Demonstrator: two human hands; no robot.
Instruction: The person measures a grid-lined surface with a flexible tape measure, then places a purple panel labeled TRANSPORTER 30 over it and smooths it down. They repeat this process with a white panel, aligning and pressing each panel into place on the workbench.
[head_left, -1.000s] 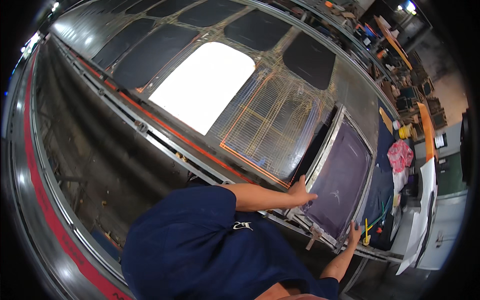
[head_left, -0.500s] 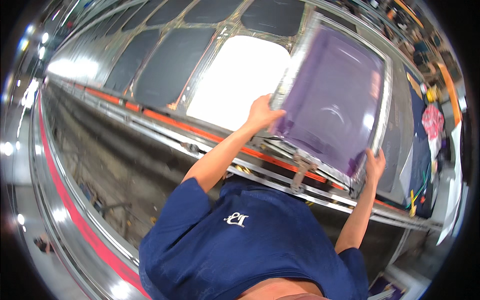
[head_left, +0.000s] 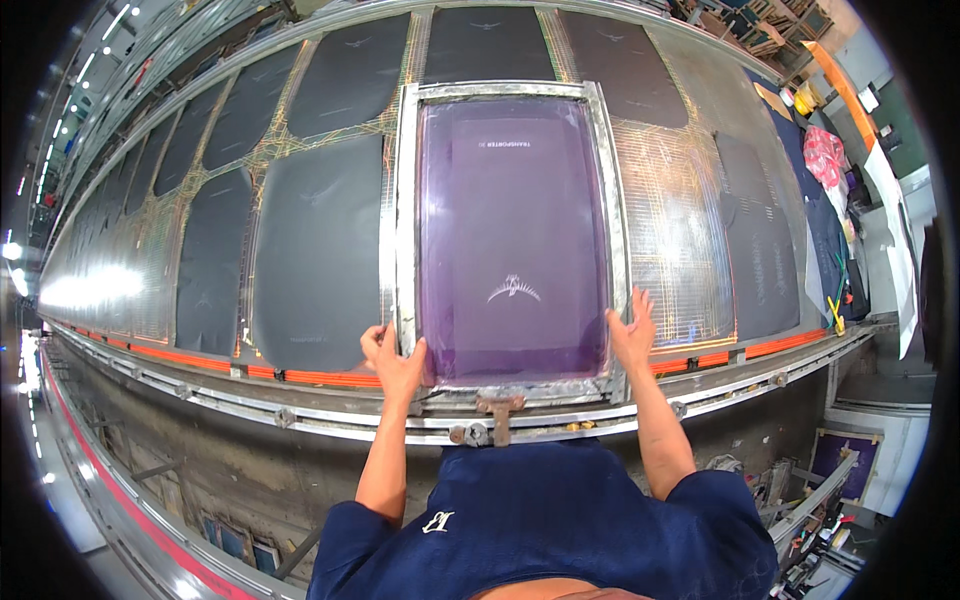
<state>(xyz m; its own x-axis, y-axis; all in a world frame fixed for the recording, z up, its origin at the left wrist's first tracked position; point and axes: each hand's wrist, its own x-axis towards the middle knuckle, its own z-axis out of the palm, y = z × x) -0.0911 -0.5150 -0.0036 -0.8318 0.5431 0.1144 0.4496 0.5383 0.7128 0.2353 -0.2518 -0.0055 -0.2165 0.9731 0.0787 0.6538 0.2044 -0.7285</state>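
Observation:
A screen printing frame (head_left: 408, 215) with metal rails and purple mesh (head_left: 513, 220) lies flat in front of me on the long table. A pale winged emblem shows in the mesh near its close end. My left hand (head_left: 397, 365) straddles the left rail at the near corner, thumb on the inner side and fingers curled outside. On the right rail, my right hand (head_left: 634, 335) sits with its thumb against the metal and its fingers loosely extended along the outer side. A rusty bracket (head_left: 500, 415) is at the frame's near edge. What lies beneath the mesh is hard to make out.
Dark panels (head_left: 320, 245) lie in rows on the shiny table (head_left: 670, 240). An orange strip (head_left: 320, 378) and a metal rail (head_left: 340, 425) run along the near edge. Pink plastic (head_left: 824, 157) and dark cloth (head_left: 815, 215) lie at the right end.
The frame, tilted and held farther right before, has come left and down flat, covering the spot where a bright white panel showed. Both hands have moved with it, and my view has levelled.

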